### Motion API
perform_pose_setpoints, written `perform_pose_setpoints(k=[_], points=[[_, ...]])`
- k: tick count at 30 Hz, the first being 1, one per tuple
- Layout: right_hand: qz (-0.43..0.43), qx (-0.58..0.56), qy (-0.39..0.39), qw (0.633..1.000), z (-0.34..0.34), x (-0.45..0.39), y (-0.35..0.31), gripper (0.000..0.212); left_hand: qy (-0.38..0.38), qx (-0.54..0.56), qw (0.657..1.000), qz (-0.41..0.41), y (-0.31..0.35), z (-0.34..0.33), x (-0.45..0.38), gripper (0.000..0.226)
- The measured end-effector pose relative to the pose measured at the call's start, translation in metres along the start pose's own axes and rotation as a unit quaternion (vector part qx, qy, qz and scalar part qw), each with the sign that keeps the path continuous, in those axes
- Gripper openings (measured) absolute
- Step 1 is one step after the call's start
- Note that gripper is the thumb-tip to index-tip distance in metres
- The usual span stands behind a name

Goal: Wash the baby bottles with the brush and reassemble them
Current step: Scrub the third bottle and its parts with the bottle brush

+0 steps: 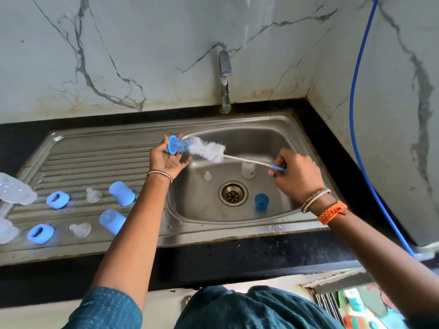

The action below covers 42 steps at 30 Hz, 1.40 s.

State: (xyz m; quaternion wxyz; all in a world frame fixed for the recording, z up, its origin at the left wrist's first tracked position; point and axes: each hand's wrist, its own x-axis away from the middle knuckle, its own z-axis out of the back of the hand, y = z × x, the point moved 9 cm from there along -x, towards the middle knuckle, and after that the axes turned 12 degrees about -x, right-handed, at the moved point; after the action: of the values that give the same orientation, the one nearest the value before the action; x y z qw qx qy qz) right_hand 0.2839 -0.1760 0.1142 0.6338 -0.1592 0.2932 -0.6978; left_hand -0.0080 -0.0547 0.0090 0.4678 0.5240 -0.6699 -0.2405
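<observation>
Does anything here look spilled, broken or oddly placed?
Nothing looks broken or spilled. The blue caps and one clear bottle lie tipped on the drainboard, as drying parts might. Brownish stains mark the wall above the counter.

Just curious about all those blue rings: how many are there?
3. Two blue rings lie on the drainboard, one farther back and one nearer the front edge. The third is in the left hand, being brushed. Others may be out of view.

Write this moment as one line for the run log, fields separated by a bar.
step: scrubbing | left hand: holds blue collar ring | right hand: holds bottle brush, bristles in ring | tap: no water visible
</observation>
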Motion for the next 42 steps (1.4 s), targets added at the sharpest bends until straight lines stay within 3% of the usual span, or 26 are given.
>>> perform_pose_setpoints(k=[2, 5, 6, 8, 10, 11, 13, 15, 17, 19, 21, 23, 24, 25, 27, 29, 32, 35, 37, 38, 39, 40, 41, 42], points=[[0.070, 0.025, 0.084, 0.994, 0.010, 0.005, -0.015, 0.013, 0.023, 0.015, 0.999, 0.017, -0.005, -0.001, -0.001, 0.034], [0.158, 0.057, 0.142, 0.975, 0.010, 0.012, -0.028, 0.019, 0.065, 0.025, 0.997, 0.031, -0.012, 0.003, -0.004, 0.028], [0.132, 0.031, 0.115, 0.984, 0.005, 0.008, -0.021, 0.017, 0.063, 0.023, 0.997, 0.029, -0.013, 0.005, -0.005, 0.029], [-0.049, -0.130, -0.069, 0.988, -0.019, -0.004, 0.010, 0.015, 0.041, 0.036, 0.998, 0.019, -0.012, 0.007, -0.009, 0.032], [-0.219, -0.259, -0.266, 0.902, -0.048, 0.016, 0.023, 0.022, 0.019, 0.060, 0.998, 0.011, -0.008, 0.007, -0.009, 0.033], [-0.224, -0.263, -0.296, 0.891, -0.053, 0.019, 0.023, 0.024, 0.013, 0.065, 0.998, 0.010, -0.006, 0.006, -0.009, 0.032], [-0.138, -0.167, -0.246, 0.945, -0.046, 0.011, 0.018, 0.024, 0.020, 0.046, 0.999, 0.010, -0.003, 0.006, -0.009, 0.029], [-0.024, -0.033, -0.089, 0.995, -0.024, 0.001, 0.008, 0.015, 0.041, 0.019, 0.999, 0.022, -0.002, 0.006, -0.007, 0.029], [0.042, 0.019, 0.016, 0.999, -0.011, 0.002, -0.005, 0.011, 0.068, 0.004, 0.997, 0.036, -0.006, 0.008, -0.007, 0.028], [0.070, 0.015, 0.033, 0.997, -0.011, 0.002, -0.009, 0.010, 0.078, 0.007, 0.996, 0.036, -0.010, 0.011, -0.008, 0.026], [-0.024, -0.085, -0.069, 0.994, -0.027, -0.002, 0.003, 0.013, 0.067, 0.008, 0.997, 0.029, -0.012, 0.012, -0.008, 0.029], [-0.184, -0.222, -0.229, 0.930, -0.050, 0.013, 0.017, 0.022, 0.045, 0.034, 0.998, 0.026, -0.012, 0.011, -0.007, 0.029], [-0.215, -0.247, -0.261, 0.908, -0.055, 0.018, 0.020, 0.024, 0.038, 0.047, 0.998, 0.023, -0.011, 0.011, -0.007, 0.028], [-0.204, -0.236, -0.258, 0.914, -0.054, 0.017, 0.022, 0.024, 0.033, 0.055, 0.998, 0.020, -0.009, 0.012, -0.007, 0.027], [-0.106, -0.124, -0.140, 0.977, -0.034, 0.007, 0.018, 0.017, 0.023, 0.037, 0.999, 0.018, -0.006, 0.015, -0.008, 0.028], [0.016, -0.013, 0.051, 0.999, -0.001, 0.005, -0.001, 0.013, 0.029, 0.011, 0.999, 0.025, -0.009, 0.018, -0.010, 0.029], [0.216, 0.054, 0.219, 0.950, 0.020, 0.022, -0.034, 0.018, 0.035, -0.006, 0.999, 0.042, -0.014, 0.016, -0.014, 0.024], [0.297, 0.049, 0.222, 0.928, 0.014, 0.031, -0.037, 0.014, 0.026, -0.026, 0.997, 0.064, -0.019, 0.014, -0.013, 0.025], [0.191, -0.008, 0.169, 0.967, 0.012, 0.017, -0.018, 0.008, -0.001, -0.034, 0.997, 0.070, -0.024, 0.009, -0.011, 0.024], [0.073, -0.086, 0.087, 0.990, 0.002, 0.006, -0.001, 0.009, -0.034, -0.038, 0.996, 0.071, -0.026, 0.000, -0.007, 0.022], [-0.062, -0.187, -0.036, 0.980, -0.021, 0.002, 0.015, 0.013, -0.078, -0.047, 0.993, 0.071, -0.028, -0.014, -0.002, 0.020], [-0.189, -0.285, -0.170, 0.924, -0.050, 0.012, 0.022, 0.018, -0.111, -0.060, 0.990, 0.067, -0.030, -0.026, 0.002, 0.017], [-0.261, -0.351, -0.257, 0.862, -0.071, 0.024, 0.022, 0.024, -0.125, -0.067, 0.988, 0.057, -0.030, -0.037, 0.005, 0.014], [-0.281, -0.383, -0.294, 0.829, -0.081, 0.027, 0.020, 0.028, -0.120, -0.072, 0.989, 0.043, -0.027, -0.043, 0.005, 0.017]])
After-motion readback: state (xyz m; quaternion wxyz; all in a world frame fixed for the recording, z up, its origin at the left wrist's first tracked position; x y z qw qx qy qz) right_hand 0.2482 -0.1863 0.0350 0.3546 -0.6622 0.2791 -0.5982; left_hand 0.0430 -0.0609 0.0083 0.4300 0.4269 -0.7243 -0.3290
